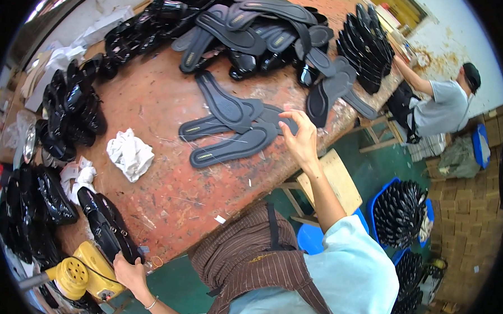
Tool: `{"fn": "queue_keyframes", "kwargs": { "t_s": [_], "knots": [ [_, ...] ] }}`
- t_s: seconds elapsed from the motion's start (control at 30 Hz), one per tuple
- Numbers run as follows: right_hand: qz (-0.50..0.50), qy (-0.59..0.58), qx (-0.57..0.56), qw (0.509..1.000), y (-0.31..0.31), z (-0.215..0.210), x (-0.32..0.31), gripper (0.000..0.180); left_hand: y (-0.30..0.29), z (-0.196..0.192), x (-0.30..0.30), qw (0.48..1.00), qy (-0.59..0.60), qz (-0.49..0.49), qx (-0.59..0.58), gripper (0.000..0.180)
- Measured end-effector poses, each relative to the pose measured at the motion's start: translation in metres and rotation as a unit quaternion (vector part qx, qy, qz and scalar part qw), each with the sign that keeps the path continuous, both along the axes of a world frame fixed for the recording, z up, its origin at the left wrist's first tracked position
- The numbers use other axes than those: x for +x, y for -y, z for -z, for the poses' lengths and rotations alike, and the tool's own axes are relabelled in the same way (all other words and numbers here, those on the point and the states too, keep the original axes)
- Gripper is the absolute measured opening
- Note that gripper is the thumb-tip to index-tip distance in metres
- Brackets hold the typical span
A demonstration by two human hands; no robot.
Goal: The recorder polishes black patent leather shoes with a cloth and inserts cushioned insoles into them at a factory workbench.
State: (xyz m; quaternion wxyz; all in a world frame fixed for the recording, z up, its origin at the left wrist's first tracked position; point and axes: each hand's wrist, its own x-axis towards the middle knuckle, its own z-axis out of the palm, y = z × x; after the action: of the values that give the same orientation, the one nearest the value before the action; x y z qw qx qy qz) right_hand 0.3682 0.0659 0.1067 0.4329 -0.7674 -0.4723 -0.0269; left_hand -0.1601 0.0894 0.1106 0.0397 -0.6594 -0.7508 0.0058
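Four dark grey insoles (235,148) lie in an overlapping fan on the bench (177,193), right of its middle and not far from the near edge. The lowest has its long axis roughly along that edge, its printed end to the left and its other end toward the right hand (300,138). The topmost slants more steeply, one end toward the far edge. The right grip is spread, thumb and fingers bowed apart over the right end of the fan; I cannot tell whether it touches an insole.

At the near left corner, the left hand (129,272) pinches the near end of a pair of black buckled shoes (104,223), whose long axis runs from that corner inward along the left edge. A yellow device (97,276) stands just beside this hand.

Bare red-brown surface stretches between the fan and a crumpled white cloth (129,154), and along the near edge. Glossy black shoes (74,107) crowd the left edge; a heap of insoles (229,32) covers much of the far side. Small pale printing marks the left ends of two fanned insoles.
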Motion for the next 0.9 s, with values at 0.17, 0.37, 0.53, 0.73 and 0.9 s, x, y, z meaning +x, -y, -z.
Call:
{"fn": "queue_keyframes", "kwargs": {
  "t_s": [0.17, 0.37, 0.53, 0.73, 0.9],
  "knots": [
    [-0.169, -0.099, -0.073, 0.978, -0.066, -0.023, -0.015, 0.018, 0.002, -0.014, 0.020, 0.997, 0.047, -0.034, -0.044, 0.067],
    [-0.266, 0.136, -0.046, 0.953, -0.202, -0.045, -0.035, 0.037, 0.013, -0.002, 0.056, 0.940, 0.164, 0.122, 0.272, 0.053],
    [-0.154, 0.268, -0.050, 0.950, -0.348, -0.067, -0.036, 0.068, 0.038, 0.047, 0.103, 0.922, 0.343, 0.157, 0.091, 0.059],
    [-0.089, 0.304, -0.156, 0.936, -0.442, -0.085, -0.013, 0.056, 0.030, 0.054, 0.131, 0.888, 0.423, 0.171, 0.060, 0.059],
    [-0.117, 0.213, 0.046, 0.969, -0.352, -0.093, -0.045, 0.048, -0.010, 0.045, 0.140, 0.713, 0.699, 0.060, 0.002, 0.061]
  ]
}}
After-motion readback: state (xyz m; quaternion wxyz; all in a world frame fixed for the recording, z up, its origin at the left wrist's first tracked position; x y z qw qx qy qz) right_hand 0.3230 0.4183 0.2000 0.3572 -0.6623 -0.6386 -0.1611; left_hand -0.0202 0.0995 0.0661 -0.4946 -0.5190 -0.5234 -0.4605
